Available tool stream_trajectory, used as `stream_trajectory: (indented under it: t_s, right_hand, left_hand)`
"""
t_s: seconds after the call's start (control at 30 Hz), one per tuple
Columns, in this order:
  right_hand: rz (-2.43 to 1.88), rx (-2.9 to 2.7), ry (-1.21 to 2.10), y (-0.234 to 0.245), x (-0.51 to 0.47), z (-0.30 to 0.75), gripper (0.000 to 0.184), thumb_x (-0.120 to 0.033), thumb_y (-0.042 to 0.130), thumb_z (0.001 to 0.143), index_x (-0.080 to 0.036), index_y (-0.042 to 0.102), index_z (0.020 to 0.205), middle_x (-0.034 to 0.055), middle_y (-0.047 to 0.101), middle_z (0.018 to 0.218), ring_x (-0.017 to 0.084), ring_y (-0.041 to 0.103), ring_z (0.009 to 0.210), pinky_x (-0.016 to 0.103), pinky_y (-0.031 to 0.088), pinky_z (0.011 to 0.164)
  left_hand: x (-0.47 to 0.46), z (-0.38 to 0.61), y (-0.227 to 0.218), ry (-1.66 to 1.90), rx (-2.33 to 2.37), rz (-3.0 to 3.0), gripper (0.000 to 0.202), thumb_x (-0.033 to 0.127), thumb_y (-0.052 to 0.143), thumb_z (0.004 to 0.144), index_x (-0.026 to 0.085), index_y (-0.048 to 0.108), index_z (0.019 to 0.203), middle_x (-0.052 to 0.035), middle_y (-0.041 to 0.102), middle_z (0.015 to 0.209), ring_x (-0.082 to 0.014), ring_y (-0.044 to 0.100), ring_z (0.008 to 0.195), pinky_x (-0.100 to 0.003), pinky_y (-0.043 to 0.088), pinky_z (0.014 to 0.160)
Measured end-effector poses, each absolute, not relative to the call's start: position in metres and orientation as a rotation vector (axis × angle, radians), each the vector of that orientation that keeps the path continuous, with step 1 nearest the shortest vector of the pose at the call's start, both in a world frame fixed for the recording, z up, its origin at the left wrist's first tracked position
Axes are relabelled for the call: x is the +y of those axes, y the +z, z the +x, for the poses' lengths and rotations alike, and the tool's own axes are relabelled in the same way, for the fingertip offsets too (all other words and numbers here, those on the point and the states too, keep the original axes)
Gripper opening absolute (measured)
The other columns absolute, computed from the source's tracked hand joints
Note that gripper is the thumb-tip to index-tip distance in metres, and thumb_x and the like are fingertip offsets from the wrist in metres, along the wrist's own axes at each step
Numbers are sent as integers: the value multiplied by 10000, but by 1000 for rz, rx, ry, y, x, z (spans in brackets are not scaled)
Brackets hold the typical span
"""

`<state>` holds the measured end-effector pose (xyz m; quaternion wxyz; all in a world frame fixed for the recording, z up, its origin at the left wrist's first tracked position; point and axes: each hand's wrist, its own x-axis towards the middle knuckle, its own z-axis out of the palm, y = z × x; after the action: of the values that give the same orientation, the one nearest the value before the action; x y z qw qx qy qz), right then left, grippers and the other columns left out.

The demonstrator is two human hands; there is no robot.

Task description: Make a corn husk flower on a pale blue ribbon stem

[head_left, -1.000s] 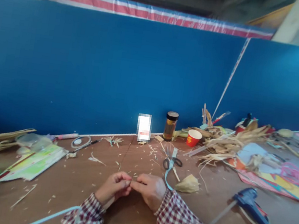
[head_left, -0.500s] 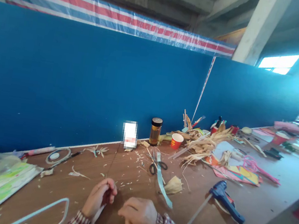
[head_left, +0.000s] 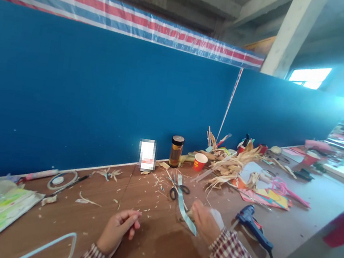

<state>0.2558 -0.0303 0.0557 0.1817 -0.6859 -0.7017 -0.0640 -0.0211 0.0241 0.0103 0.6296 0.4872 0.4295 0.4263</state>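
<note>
Evidently, the person's left hand (head_left: 119,230) hangs over the near middle of the brown table (head_left: 142,251), thumb and forefinger together and the other fingers curled; whether they pinch something small cannot be told. Farther right, the blurred right hand (head_left: 205,222) is stretched out above a piece of dry husk (head_left: 190,213), which it mostly covers; its fingers lie close side by side, and one cannot tell whether they grip the husk. A light-blue strip (head_left: 182,208) runs just left of that hand, its far part lying over dark-handled scissors (head_left: 173,194). To the right rests a blue glue gun (head_left: 255,229). On the far side stand a dark-lidded jar (head_left: 176,153) and, right of it, a red paper cup (head_left: 199,163), near a heap of husks (head_left: 233,167).
</note>
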Motion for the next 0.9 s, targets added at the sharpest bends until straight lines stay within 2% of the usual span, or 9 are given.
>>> stream_trajectory:
  t_s: [0.07,0.2,0.3,0.4,0.47,0.57,0.73,0.8,0.9]
  right_hand:
    - [-2028,-2005,-152,62,-23,257,266,-265,331,901,-187,541,759,9,555,528,118,530,458,221,234,444]
    - [-2042,-2066,10,66,-7,253,185,-375,476,838,-204,543,813,12,599,606,145,581,555,222,266,478]
    - [-2034,-2037,115,59,4,245,202,-380,593,749,-205,551,839,14,606,639,167,597,607,227,300,504]
    - [-2006,-1931,222,50,13,239,181,-240,666,660,-197,561,802,3,596,627,167,587,605,230,322,521]
    - [-1965,-1889,266,46,21,239,157,-160,635,659,-198,571,798,-11,586,610,151,571,591,229,336,527]
    - [-1860,-1852,337,52,34,245,104,-133,579,691,-177,582,785,-30,561,577,124,549,575,218,374,536]
    - [-1677,-1731,422,94,47,259,165,-215,460,801,-138,567,899,18,607,719,113,558,612,212,434,529]
    - [-1515,-1648,472,112,43,259,197,-246,474,802,-132,564,934,31,611,756,111,556,636,214,444,559]
    - [-1309,-1589,588,120,27,246,231,-273,498,799,-148,579,975,10,598,718,91,511,549,196,415,495]
  left_hand:
    - [24,-21,7,939,1021,1161,356,458,679,610,118,625,701,-8,603,505,-56,434,328,-172,283,358]
    - [26,-22,1,990,1054,1173,405,525,653,595,131,566,560,-4,569,443,-65,422,307,-175,267,339]
    - [28,-22,0,1030,1035,1143,431,552,621,620,124,619,670,-7,589,500,-79,454,342,-190,316,366]
    - [28,-22,2,1018,1021,1117,437,543,620,634,120,636,741,-3,592,531,-84,472,362,-199,342,379]
    - [28,-22,3,1019,1012,1113,430,536,625,635,119,636,740,0,588,529,-84,471,361,-200,345,377]
    - [28,-21,4,1025,1000,1118,420,526,636,631,119,638,735,-4,589,528,-84,469,361,-200,347,374]
    - [27,-18,5,1046,993,1104,443,542,632,625,112,636,733,-6,581,519,-76,456,356,-193,346,367]
    - [26,-16,5,1071,1015,1083,451,548,629,623,110,633,730,-4,575,511,-72,449,354,-186,337,359]
    - [23,-14,6,1081,1042,1066,448,548,630,619,113,631,726,-7,577,508,-75,449,356,-185,335,358]
